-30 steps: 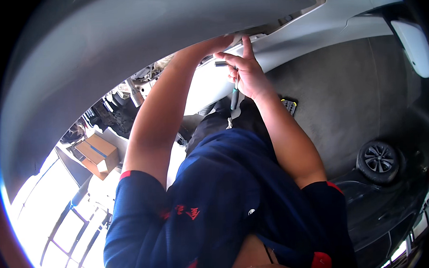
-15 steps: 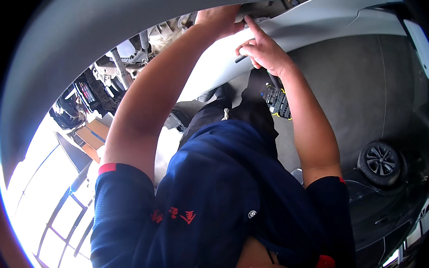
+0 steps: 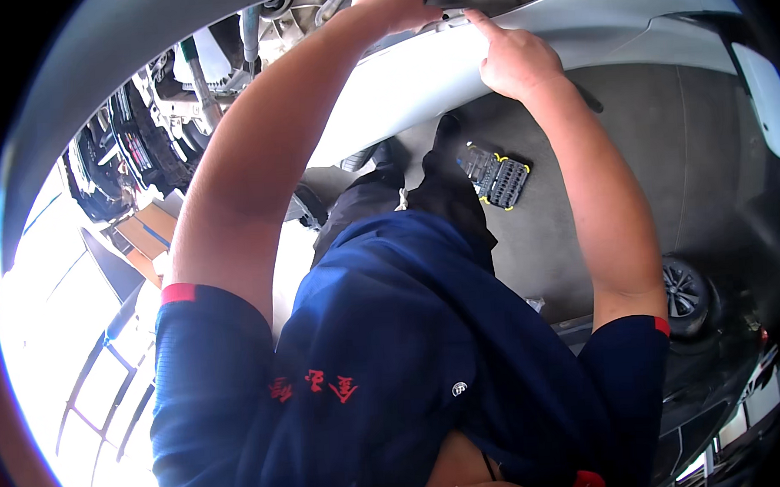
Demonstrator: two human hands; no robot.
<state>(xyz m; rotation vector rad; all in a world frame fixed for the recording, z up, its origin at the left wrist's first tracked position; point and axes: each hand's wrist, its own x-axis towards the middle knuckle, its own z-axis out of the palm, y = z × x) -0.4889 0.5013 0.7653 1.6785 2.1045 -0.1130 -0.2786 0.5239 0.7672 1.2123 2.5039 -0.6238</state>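
My left hand point(image 3: 397, 6) reaches over the inner edge of the pale car fender point(image 3: 426, 76) at the top. Its thumb is stretched out apart from the bent fingers, which the picture's upper edge partly cuts off. I see nothing held in it. Close by on the right, my right hand point(image 3: 521, 59) has its index finger extended to the fender's edge strip. The other fingers are curled and mostly hidden. A dark tool handle point(image 3: 589, 100) sticks out behind the right wrist; its exact kind is hidden by the hand.
The engine bay point(image 3: 226, 68) with hoses and metal parts lies at upper left, under the raised hood point(image 3: 77, 61). An open tool case point(image 3: 496, 176) lies on the grey floor by my feet. At right are a wheel point(image 3: 684, 296), a dark car point(image 3: 718, 386) and a side mirror point(image 3: 765, 101).
My right hand has turned over and moved up and right, its finger now at the fender edge. The tool's dark end now shows right of the wrist. My left hand has shifted slightly upward.
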